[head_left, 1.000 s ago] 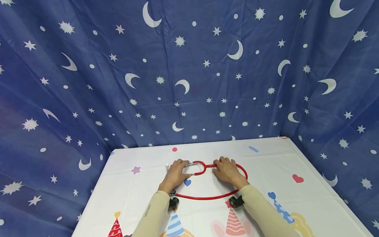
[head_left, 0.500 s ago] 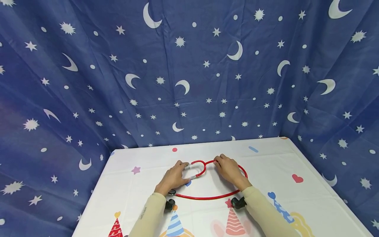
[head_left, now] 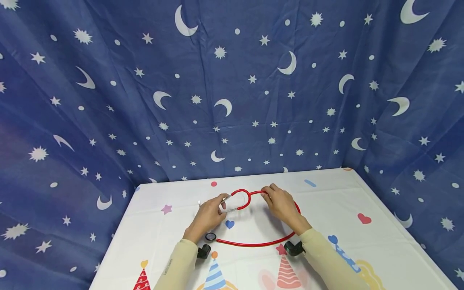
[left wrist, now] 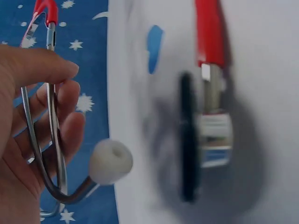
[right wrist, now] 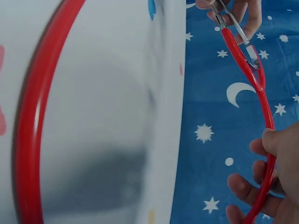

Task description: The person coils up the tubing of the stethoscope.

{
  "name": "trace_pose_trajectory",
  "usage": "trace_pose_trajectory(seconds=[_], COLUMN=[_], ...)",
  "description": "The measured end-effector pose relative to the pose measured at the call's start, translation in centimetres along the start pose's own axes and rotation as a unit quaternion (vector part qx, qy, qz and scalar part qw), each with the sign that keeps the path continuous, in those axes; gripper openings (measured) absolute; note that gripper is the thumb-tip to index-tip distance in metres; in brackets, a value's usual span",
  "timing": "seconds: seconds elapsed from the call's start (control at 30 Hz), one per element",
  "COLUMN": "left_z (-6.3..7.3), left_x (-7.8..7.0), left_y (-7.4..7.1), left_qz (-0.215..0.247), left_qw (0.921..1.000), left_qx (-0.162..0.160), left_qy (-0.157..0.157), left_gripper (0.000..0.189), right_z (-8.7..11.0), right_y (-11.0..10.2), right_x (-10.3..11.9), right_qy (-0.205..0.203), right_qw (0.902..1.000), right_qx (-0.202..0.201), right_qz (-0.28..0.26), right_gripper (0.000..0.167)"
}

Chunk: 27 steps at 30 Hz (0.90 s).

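A blue curtain point(head_left: 232, 86) hangs beyond the left hand point(head_left: 207, 214) and right hand point(head_left: 284, 206), and a white table point(head_left: 337, 217) lies under them. The stethoscope point(head_left: 249, 198) stretches between the hands, its forked top raised, the rest looping back on the table toward the wrists; it looks light and hard to break. Its red tube point(head_left: 253, 245) should bend softly and grip well. The right hand pinches that tube just past the fork point(right wrist: 260, 87); the left pinches the metal ear tubes point(left wrist: 55, 123), which look stiff and likelier to slip. A black camera point(head_left: 294, 248) under the right wrist sits near the loop and might snag it. The round disc point(head_left: 211, 237) beside the left wrist is probably the heaviest part, the pale ear tip point(left wrist: 111, 162) the softest.
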<state>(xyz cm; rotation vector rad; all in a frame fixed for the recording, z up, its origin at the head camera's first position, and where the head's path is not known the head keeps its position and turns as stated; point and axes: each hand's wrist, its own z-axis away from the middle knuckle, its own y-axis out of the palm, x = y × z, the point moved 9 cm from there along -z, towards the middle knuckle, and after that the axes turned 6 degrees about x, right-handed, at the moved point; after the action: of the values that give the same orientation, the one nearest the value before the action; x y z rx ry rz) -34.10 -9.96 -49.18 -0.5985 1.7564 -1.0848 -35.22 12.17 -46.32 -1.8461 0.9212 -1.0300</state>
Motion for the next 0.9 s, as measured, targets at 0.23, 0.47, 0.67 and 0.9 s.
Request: trace_pose_trajectory(seconds=[0.23,0.47,0.67,0.9], left_z=[0.8,1.7,2.4,3.0], left_x=[-1.6,-2.5,-2.7,-3.2], left_y=[-1.7,-3.2,-4.1,-5.3], left_qz=[0.037,0.05,0.064,0.029], left_qw=[0.999,0.997,0.9961,0.9953], left_qx=[-0.018,-0.052,-0.048,-0.068], left_qy=[0.016,0.027,0.036,0.063], left_gripper=[0.059,0.051,0.047,0.045], right_z=[0.5,1.4,2.4,3.3], right_y=[-1.4,-2.8,-3.8,-5.2], right_x=[0.3,0.5,-1.0,-2.5], right_qy=[-0.004,-0.019,-0.001,-0.001], right_qw=[0.9997,0.9992,0.9988,0.995], right_qx=[-0.021,-0.024,-0.003,-0.003], right_qz=[-0.006,-0.026,-0.048,-0.1], right_gripper=[0.015,0.017,0.02,0.016])
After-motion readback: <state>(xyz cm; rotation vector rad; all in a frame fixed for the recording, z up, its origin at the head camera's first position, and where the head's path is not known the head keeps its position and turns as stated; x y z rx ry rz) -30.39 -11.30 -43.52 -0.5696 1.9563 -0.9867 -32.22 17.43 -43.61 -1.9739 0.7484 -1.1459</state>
